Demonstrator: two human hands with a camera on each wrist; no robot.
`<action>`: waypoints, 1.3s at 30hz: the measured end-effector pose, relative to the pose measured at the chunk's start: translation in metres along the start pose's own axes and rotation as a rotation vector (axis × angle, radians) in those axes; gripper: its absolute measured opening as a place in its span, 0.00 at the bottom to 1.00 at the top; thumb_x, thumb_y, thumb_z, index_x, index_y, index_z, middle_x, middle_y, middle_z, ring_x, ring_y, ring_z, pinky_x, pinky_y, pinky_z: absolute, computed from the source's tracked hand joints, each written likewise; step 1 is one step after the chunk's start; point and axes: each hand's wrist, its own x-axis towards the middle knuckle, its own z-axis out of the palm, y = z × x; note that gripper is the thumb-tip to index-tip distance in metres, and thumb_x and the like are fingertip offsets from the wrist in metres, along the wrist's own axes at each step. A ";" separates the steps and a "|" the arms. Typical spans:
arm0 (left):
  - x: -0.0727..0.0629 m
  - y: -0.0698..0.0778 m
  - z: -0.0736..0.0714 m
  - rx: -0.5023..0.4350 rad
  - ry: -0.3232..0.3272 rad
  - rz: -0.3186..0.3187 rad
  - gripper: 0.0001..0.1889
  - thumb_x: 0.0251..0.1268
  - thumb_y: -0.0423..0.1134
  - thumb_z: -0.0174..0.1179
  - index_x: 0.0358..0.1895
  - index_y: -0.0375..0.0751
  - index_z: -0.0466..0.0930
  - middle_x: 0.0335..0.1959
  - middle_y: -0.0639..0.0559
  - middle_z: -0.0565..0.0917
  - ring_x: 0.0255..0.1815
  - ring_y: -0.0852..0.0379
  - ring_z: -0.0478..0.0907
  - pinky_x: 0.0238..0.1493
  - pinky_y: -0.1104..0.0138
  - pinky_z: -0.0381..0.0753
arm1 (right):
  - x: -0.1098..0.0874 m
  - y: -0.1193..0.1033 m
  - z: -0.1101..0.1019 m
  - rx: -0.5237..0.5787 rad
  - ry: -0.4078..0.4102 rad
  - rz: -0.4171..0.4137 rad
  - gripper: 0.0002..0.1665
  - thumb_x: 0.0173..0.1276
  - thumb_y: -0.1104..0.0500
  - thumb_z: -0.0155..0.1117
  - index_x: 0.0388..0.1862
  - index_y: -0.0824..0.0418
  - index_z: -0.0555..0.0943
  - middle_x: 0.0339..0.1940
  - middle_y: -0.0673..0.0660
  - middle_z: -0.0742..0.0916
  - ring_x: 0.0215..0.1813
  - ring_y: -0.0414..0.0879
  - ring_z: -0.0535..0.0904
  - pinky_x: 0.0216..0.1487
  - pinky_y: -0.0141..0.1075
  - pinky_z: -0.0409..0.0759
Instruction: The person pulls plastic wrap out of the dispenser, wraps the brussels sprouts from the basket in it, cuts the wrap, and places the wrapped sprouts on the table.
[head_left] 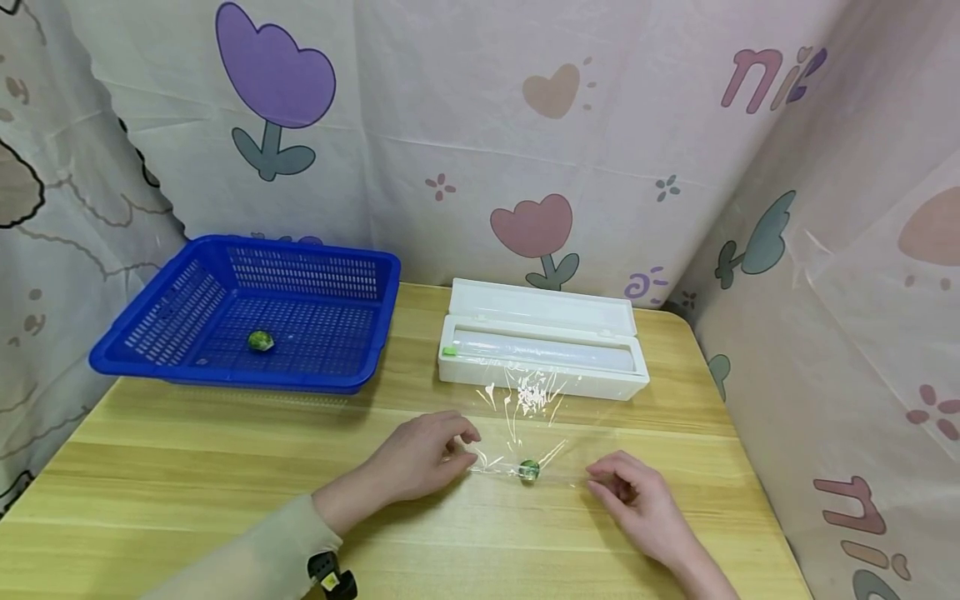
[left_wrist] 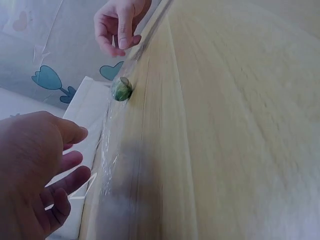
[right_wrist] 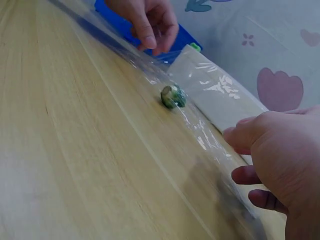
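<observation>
A small green Brussels sprout (head_left: 528, 471) lies on the wooden table under the front edge of a sheet of clear plastic wrap (head_left: 513, 425). The wrap stretches back to a white dispenser box (head_left: 543, 385), whose lid stands up behind a roll of wrap (head_left: 543, 350). To the left of the sprout, my left hand (head_left: 420, 457) is at the wrap's edge, its loosely bent fingers apart from the thumb in the left wrist view. My right hand (head_left: 637, 504) hovers by the wrap's right end, thumb and fingers spread apart in the right wrist view.
At the back left stands a blue plastic basket (head_left: 360, 386) with another Brussels sprout (head_left: 261, 340) inside. A green tab (head_left: 449, 351) shows at the box's left end. Printed curtains (head_left: 420, 108) hang behind and beside the wooden table (head_left: 225, 467).
</observation>
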 end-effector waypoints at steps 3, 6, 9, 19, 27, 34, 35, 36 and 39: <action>0.003 0.002 0.003 -0.055 0.003 0.016 0.13 0.69 0.43 0.72 0.53 0.48 0.89 0.47 0.60 0.88 0.40 0.65 0.83 0.42 0.64 0.84 | 0.004 -0.002 0.005 0.028 -0.017 -0.014 0.15 0.67 0.71 0.75 0.51 0.61 0.88 0.40 0.53 0.88 0.28 0.40 0.77 0.26 0.30 0.77; 0.006 0.005 0.007 -0.114 -0.017 0.025 0.14 0.69 0.44 0.72 0.55 0.48 0.89 0.49 0.59 0.89 0.40 0.66 0.83 0.42 0.65 0.84 | 0.008 -0.003 0.011 0.045 -0.026 -0.045 0.18 0.65 0.73 0.76 0.52 0.62 0.87 0.42 0.54 0.89 0.29 0.41 0.78 0.26 0.31 0.78; 0.011 0.007 0.012 -0.145 -0.044 0.052 0.15 0.70 0.45 0.72 0.56 0.48 0.90 0.49 0.59 0.89 0.41 0.68 0.83 0.45 0.66 0.84 | 0.013 -0.004 0.016 0.061 -0.037 -0.064 0.20 0.63 0.74 0.76 0.53 0.63 0.88 0.44 0.55 0.89 0.32 0.42 0.80 0.28 0.32 0.80; 0.028 0.020 0.029 -0.152 -0.118 0.161 0.10 0.70 0.45 0.72 0.51 0.51 0.93 0.45 0.65 0.88 0.41 0.72 0.82 0.45 0.75 0.80 | 0.029 -0.007 0.035 0.087 -0.124 -0.102 0.19 0.66 0.71 0.76 0.55 0.61 0.88 0.50 0.53 0.88 0.40 0.41 0.85 0.38 0.34 0.86; 0.038 0.026 0.041 -0.059 -0.127 0.225 0.05 0.71 0.44 0.72 0.45 0.54 0.93 0.42 0.69 0.86 0.37 0.76 0.77 0.41 0.80 0.76 | 0.036 -0.008 0.046 0.056 -0.159 -0.132 0.18 0.67 0.69 0.76 0.54 0.56 0.89 0.49 0.49 0.88 0.37 0.38 0.81 0.34 0.30 0.82; 0.041 0.028 0.043 -0.068 -0.135 0.166 0.06 0.70 0.44 0.72 0.47 0.54 0.93 0.42 0.69 0.87 0.38 0.75 0.79 0.42 0.78 0.78 | 0.038 -0.008 0.050 0.056 -0.154 -0.135 0.17 0.68 0.68 0.76 0.55 0.57 0.89 0.49 0.49 0.88 0.39 0.40 0.83 0.36 0.31 0.83; 0.041 0.028 0.043 -0.072 -0.134 0.157 0.06 0.71 0.44 0.72 0.47 0.54 0.93 0.42 0.69 0.87 0.38 0.75 0.79 0.41 0.77 0.78 | 0.038 -0.008 0.050 0.057 -0.155 -0.130 0.18 0.68 0.67 0.76 0.55 0.57 0.89 0.49 0.49 0.88 0.39 0.40 0.82 0.36 0.32 0.83; 0.041 0.027 0.043 -0.074 -0.134 0.148 0.06 0.71 0.44 0.72 0.47 0.54 0.93 0.42 0.69 0.87 0.38 0.75 0.79 0.41 0.77 0.78 | 0.039 -0.010 0.050 0.059 -0.158 -0.124 0.18 0.68 0.66 0.76 0.55 0.57 0.89 0.49 0.48 0.88 0.39 0.39 0.83 0.37 0.32 0.84; 0.043 0.026 0.044 -0.075 -0.130 0.132 0.06 0.71 0.44 0.72 0.48 0.54 0.93 0.42 0.67 0.88 0.38 0.74 0.79 0.40 0.76 0.79 | 0.040 -0.010 0.050 0.054 -0.155 -0.107 0.18 0.67 0.66 0.78 0.55 0.57 0.89 0.48 0.48 0.88 0.39 0.40 0.83 0.37 0.33 0.84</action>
